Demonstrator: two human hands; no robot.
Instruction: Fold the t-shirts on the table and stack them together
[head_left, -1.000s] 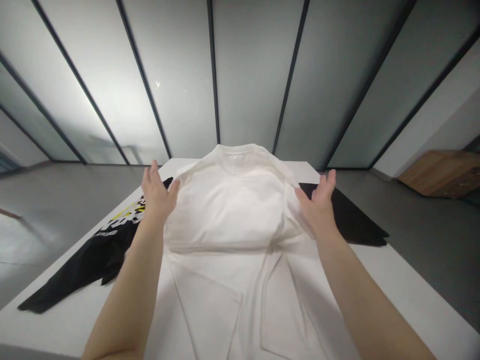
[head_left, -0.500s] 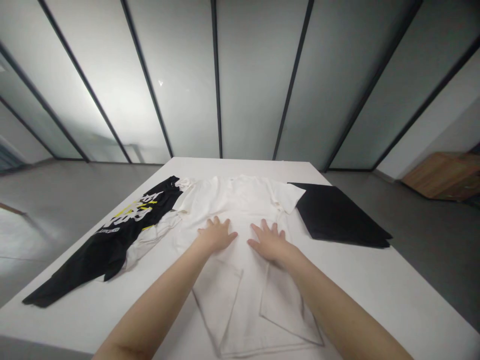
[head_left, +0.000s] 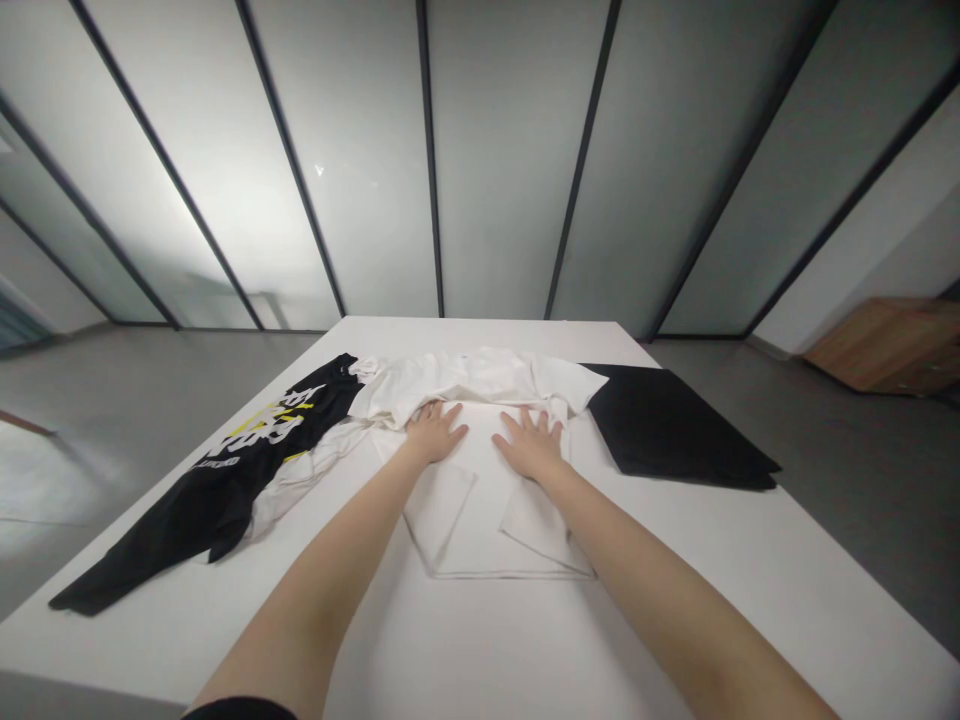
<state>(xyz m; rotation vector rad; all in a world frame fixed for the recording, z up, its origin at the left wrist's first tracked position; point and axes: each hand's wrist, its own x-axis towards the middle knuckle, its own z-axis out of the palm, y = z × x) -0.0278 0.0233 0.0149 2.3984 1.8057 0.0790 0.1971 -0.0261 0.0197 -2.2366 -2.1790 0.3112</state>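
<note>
Here I am, both arms stretched out over the white surface, palms down. My left grip lies loose and spread on the white shirt, fingertips right at the edge of a bunched ridge of cloth. My right grip is just the same, fingers fanned out flat, nothing clasped in either one. There's a narrow gap between my two thumbs, shirt showing through it.

And the shirt itself: middle of the surface, straight in front of me, rumpled across its far end, flatter on the near side, where two angular flaps show and the near edge runs nearly straight. Over on the right, a short sleeve overlaps the edge of a folded black cloth. Out left, a black garment with white and yellow print lies slantwise, crumpled white cloth tucked along its side. Beyond the surface stand frosted panels in dark frames, and off to the far right, a wooden cabinet.
</note>
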